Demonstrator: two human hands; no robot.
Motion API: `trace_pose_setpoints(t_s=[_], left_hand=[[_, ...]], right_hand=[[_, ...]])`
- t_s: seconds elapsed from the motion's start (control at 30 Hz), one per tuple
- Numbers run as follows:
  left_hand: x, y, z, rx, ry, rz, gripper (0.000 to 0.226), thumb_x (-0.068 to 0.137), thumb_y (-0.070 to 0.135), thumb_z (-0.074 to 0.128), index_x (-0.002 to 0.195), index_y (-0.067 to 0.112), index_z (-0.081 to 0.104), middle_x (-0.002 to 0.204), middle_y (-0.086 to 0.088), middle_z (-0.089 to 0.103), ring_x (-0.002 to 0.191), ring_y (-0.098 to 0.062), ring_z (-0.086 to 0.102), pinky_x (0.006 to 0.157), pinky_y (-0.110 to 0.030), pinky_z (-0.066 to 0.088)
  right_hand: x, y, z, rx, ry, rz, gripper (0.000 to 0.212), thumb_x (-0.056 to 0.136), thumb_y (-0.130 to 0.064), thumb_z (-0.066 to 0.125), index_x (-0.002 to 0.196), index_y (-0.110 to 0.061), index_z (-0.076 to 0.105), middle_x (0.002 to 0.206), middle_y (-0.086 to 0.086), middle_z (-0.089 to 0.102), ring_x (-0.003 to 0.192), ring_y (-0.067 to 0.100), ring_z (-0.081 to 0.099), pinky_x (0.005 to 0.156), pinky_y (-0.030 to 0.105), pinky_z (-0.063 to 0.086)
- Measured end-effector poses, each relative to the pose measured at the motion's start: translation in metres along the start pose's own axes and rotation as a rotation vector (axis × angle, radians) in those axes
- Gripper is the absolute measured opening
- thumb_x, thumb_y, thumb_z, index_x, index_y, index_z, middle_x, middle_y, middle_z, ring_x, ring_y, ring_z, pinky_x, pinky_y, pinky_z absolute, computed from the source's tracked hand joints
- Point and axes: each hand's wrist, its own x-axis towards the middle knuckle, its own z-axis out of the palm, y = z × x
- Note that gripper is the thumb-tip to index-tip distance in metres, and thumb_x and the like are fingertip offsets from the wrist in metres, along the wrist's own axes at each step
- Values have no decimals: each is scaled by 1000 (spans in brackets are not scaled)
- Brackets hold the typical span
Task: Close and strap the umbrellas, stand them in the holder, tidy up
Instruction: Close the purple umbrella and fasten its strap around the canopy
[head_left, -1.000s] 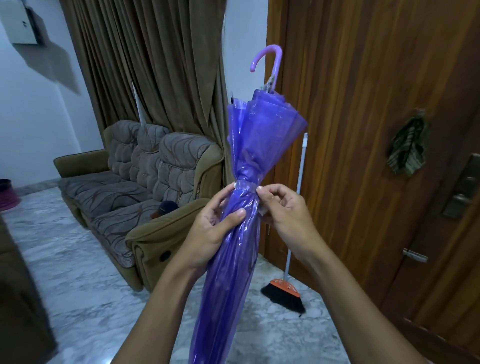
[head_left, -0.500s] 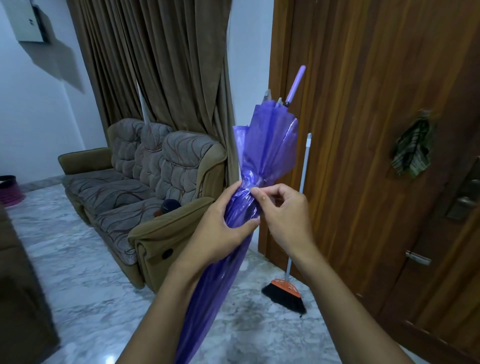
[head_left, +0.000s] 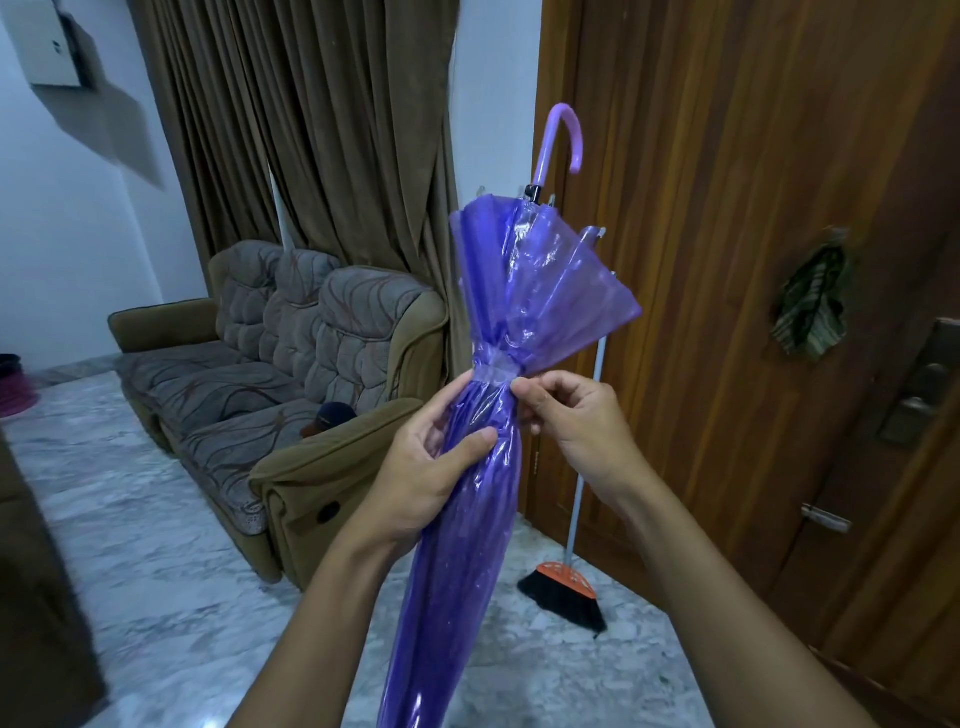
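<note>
Well left of the hands: a patterned sofa against brown curtains, marble floor beneath. Left hand wrapped around the gathered canopy of the purple umbrella, thumb pressed across the front, fingers behind, clamped on it just under the strap. The umbrella runs up between both hands, handle end uppermost, hooked handle above the right hand; the tip is out of frame below. Right hand just beside the left, thumb and forefinger pinched together at the strap's end (whether it has fastened, cannot tell). Above the strap the canopy flares loose. Right of the hand: a broom leaning on the wooden door, a cloth hanging higher up. No holder in view. Likely risks: slick plastic folds slipping out from the band if the left grip eases; strap popping open if the closure is not seated; flared folds catching on a holder rim.
</note>
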Motion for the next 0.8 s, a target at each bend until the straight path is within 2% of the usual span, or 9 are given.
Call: trace_pose_setpoints(t_s=[0.1,0.2,0.27,0.37,0.5,0.57,0.67,0.77,0.8], left_hand=[[0,1,-4,-68,-68,-37,60,85,3,68,140,17,48,124,-2,69,101,-10,68,84,-20,55],[0,0,-5,-105,-107,-61,65,84,7,63,145,17,44,133,-11,63,101,-15,66,87,-24,55],[0,-3,-3,-125,-117,-75,65,83,7,62,145,17,44,134,-13,61,97,-14,67,85,-24,56],[-3,-8,-1,-154,-130,-92,65,82,7,62,144,18,44,131,-12,63,93,-13,68,80,-23,56],[-1,-8,-3,-169,-145,-126,64,82,8,61,143,19,46,128,-8,65,93,-13,67,81,-23,57],[1,-5,-7,-103,-148,-115,66,82,12,66,145,16,44,134,-9,62,106,-16,64,90,-25,54],[6,-1,-11,99,-85,-53,63,86,18,71,144,13,46,137,-7,59,122,-16,60,99,-24,49],[5,-1,-6,250,6,23,50,92,17,63,140,17,50,128,-2,65,120,-15,61,102,-29,48],[5,-3,-3,264,25,35,46,95,13,58,140,18,50,126,0,66,119,-13,61,100,-27,49]], right_hand=[[0,0,-3,174,-87,62,9,79,-25,69,80,-17,74,88,7,73,85,20,67,80,26,58],[-3,0,-4,225,-89,91,19,79,-22,69,91,-7,70,95,10,73,91,21,69,87,31,58],[-6,2,-2,244,-56,148,26,82,-22,68,96,0,65,93,11,72,87,18,71,82,28,59],[-12,5,3,279,-14,215,24,88,-21,63,97,0,59,70,-1,73,64,6,69,65,18,55],[-14,6,5,295,4,192,23,83,-25,67,91,-4,62,79,4,75,72,12,72,73,26,59],[-15,6,7,264,50,165,21,82,-24,70,89,-5,65,85,10,75,77,17,73,77,32,60],[-15,6,12,199,189,96,14,81,-17,76,80,-5,70,82,15,72,72,20,72,69,31,60],[-16,2,16,104,304,5,15,77,-11,81,80,1,72,70,14,67,66,19,70,62,28,59],[-16,1,18,76,318,-13,17,77,-10,81,82,3,72,70,17,67,65,20,70,62,27,59]])
